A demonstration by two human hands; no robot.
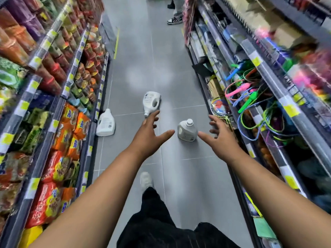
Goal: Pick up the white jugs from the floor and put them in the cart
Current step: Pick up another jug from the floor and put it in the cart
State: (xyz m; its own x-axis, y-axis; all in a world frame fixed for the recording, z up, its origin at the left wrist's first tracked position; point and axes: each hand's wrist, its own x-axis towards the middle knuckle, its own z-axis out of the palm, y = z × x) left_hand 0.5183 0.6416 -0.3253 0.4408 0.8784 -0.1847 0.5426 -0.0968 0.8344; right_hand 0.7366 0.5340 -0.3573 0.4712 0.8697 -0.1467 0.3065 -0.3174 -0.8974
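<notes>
I'm at the reaching step, left hand (150, 135) and right hand (219, 136) both empty with fingers spread, aimed at the upright jug (187, 130) on the floor (179, 68) between them; next I should lower and grip its handle.

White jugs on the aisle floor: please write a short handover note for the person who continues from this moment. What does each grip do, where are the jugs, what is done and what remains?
Left grip: open, fingers spread, holds nothing.
Right grip: open, holds nothing.
Both reach forward above the floor; the upright jug shows between them, untouched.
Lying jug: on its side, farther ahead, mid-floor.
Left jug: at the foot of the left shelf.
Done: nothing visible; all three jugs are on the floor.
Left: lift all three into the cart, which is not in view.
</notes>
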